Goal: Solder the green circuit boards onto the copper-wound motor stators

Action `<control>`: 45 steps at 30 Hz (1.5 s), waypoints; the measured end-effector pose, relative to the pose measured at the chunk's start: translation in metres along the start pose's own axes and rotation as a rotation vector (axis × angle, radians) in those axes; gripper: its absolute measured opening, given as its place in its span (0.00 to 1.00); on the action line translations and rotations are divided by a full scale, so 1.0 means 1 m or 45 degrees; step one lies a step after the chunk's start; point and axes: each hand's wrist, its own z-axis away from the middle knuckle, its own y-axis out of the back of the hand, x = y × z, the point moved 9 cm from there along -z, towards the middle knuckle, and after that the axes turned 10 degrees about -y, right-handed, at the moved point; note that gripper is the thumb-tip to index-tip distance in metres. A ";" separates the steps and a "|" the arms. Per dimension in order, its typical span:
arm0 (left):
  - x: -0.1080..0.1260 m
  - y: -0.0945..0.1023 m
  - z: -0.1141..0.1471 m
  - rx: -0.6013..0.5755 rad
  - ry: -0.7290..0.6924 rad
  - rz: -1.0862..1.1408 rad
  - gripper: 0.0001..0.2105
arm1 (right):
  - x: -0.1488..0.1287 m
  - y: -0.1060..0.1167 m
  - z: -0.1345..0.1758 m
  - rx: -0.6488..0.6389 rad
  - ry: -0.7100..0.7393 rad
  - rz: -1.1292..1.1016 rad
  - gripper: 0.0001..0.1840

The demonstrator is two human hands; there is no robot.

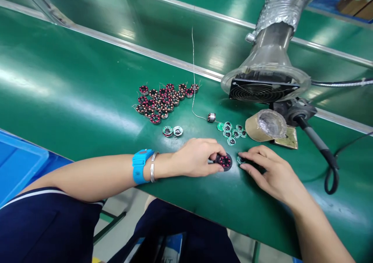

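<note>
- Left hand (pixel 198 158): grasping a dark round holder (pixel 230 165) at its left side, between thumb and bent fingers, low over the near part of the green bench (pixel 72 80).
- Within the holder: a red-wound stator (pixel 225 161), seen face up; cannot tell whether also touched by fingertips.
- Right hand (pixel 274 173): pinching a small circuit board (pixel 240 160) between thumb and fingertips, just right of the holder and apart from it; partly hidden by fingers.
- Beyond the hands: loose circuit boards (pixel 227 127) in a small cluster, mostly green with dark centres, near the right fingertips.
- Left of these: a single stator (pixel 211 117) lying on its side, with a thin silvery wire (pixel 193 72) curving down close by; cannot tell whether touching.
- Farther left: two board-topped pieces (pixel 178 131) side by side, in front of a large group of wound stators (pixel 165 99), mostly face up, some with wire ends sticking out.
- Right of the loose boards: a brown cylinder (pixel 253 127) with a silvery interior, beside a yellowish block (pixel 287 137) and a corded tool with a grey-black handle (pixel 316 138).
- Above the cylinder: a black fan grille (pixel 262 91) below a ribbed metal duct (pixel 279 6).
- On the left wrist: a blue band (pixel 142 165) and a silver bracelet (pixel 152 167).
</note>
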 end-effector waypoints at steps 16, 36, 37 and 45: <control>0.005 0.015 -0.004 0.048 -0.195 0.160 0.06 | -0.047 -0.007 -0.004 0.340 0.009 -0.238 0.12; -0.001 -0.002 0.002 0.018 -0.036 0.085 0.10 | -0.043 -0.009 -0.004 0.176 0.028 -0.227 0.17; -0.001 -0.002 0.003 0.032 -0.010 0.067 0.09 | -0.044 -0.009 -0.004 0.158 0.036 -0.247 0.18; 0.000 0.007 0.002 -0.060 -0.016 0.125 0.06 | -0.041 -0.010 -0.008 0.121 -0.012 -0.245 0.14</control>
